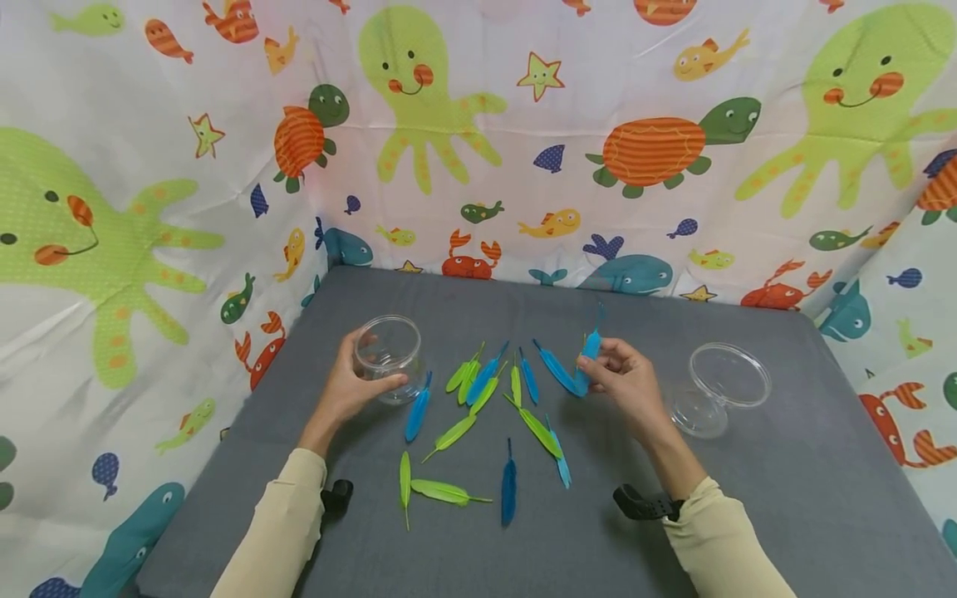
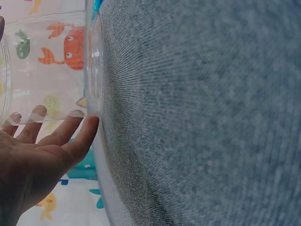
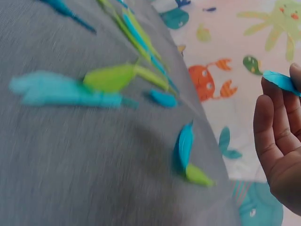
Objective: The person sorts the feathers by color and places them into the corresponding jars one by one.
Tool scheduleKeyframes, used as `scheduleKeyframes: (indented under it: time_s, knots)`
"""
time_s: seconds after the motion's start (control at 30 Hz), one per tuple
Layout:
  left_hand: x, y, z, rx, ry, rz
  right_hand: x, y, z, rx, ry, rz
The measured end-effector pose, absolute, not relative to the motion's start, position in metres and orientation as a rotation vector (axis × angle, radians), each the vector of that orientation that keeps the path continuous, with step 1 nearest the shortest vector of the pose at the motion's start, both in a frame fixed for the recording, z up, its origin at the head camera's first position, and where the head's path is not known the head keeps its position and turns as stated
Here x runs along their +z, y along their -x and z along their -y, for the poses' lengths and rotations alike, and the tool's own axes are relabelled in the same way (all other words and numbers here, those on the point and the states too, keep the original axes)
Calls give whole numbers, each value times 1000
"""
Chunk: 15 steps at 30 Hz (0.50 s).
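My left hand (image 1: 357, 378) grips the side of a clear plastic jar (image 1: 389, 345) standing on the grey table; the left wrist view shows fingertips (image 2: 38, 113) against its wall. A blue feather (image 1: 420, 411) lies beside the jar. My right hand (image 1: 624, 374) pinches a bright blue feather (image 1: 591, 345) between thumb and fingers, raised above the table. Below that hand lie another blue feather (image 1: 555, 370) and a green feather (image 3: 199, 175). Between the hands several green feathers (image 1: 452, 436) and blue feathers (image 1: 529, 380) are scattered, some overlapping.
A second clear jar (image 1: 764, 386) stands right of my right hand. Nearer me lie a dark blue feather (image 1: 509, 490) and a green feather (image 1: 444, 492). A sea-animal patterned curtain (image 1: 516, 208) rises along the back and sides of the grey table (image 1: 822, 498).
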<state>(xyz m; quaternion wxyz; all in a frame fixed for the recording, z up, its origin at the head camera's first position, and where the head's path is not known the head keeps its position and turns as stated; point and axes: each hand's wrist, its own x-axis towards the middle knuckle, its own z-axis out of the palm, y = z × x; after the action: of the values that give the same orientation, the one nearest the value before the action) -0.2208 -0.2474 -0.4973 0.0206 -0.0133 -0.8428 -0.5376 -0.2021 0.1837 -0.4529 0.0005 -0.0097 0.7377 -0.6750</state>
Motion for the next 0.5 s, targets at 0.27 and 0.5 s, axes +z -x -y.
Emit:
scheduleKeyframes:
  time_s: [0.27, 0.5]
  knots:
    - [-500, 220, 245, -1651, 43, 2616, -438, 212, -143, -2183, 154, -2266]
    - [-502, 220, 245, -1662, 42, 2600, -431, 218, -112, -2199, 189, -2237]
